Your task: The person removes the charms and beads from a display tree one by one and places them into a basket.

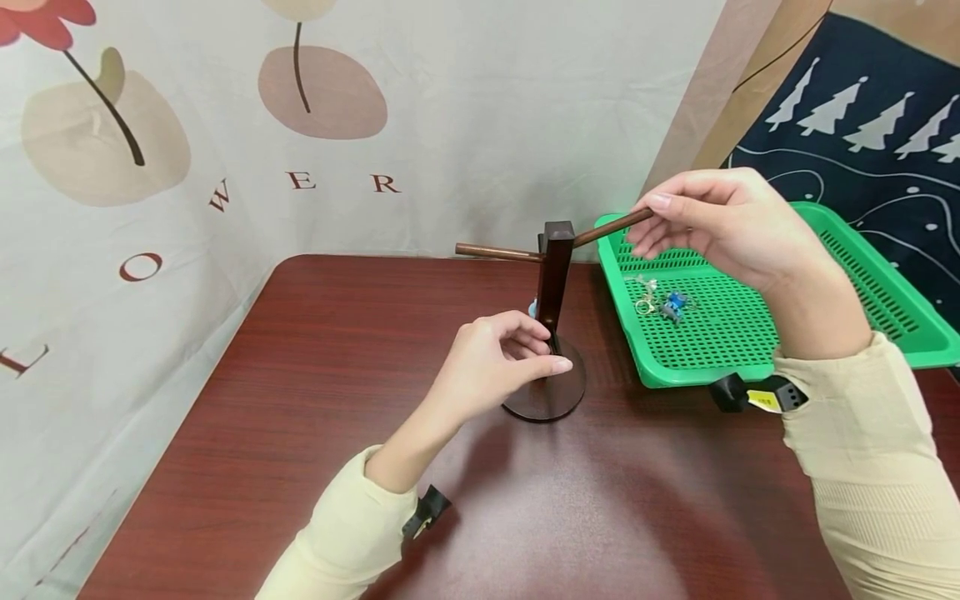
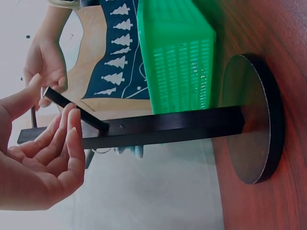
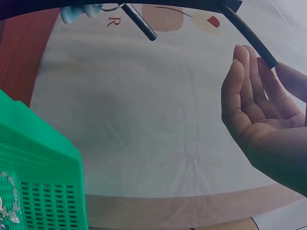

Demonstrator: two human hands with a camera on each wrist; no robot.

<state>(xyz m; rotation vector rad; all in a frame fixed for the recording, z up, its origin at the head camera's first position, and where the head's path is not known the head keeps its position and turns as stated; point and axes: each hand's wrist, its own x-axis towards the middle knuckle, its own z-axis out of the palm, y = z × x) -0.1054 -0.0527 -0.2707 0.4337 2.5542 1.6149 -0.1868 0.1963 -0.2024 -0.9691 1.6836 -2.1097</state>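
Note:
A dark wooden stand [image 1: 553,287] with a round base [image 1: 546,400] and several pegs stands upright on the table. My right hand [image 1: 738,221] pinches the tip of its right peg [image 1: 611,227] between thumb and fingers. Lower down, my left hand [image 1: 487,367] has its fingers curled about the front peg [image 2: 84,114], whose end lies between thumb and fingers; whether the thumb touches it I cannot tell. A light-blue charm on a ring [image 3: 81,12] hangs behind the post, near another peg [image 3: 140,23]. The upper left peg [image 1: 498,252] carries nothing.
To the right of the stand, a green plastic basket [image 1: 660,375] holds several small keychains [image 1: 673,307], some blue, some with metal rings. Behind the reddish-brown table [image 1: 337,333] hangs a pale cloth [image 1: 487,125] printed with flowers and letters. A dark tree-patterned cloth [image 1: 862,167] lies beyond the basket.

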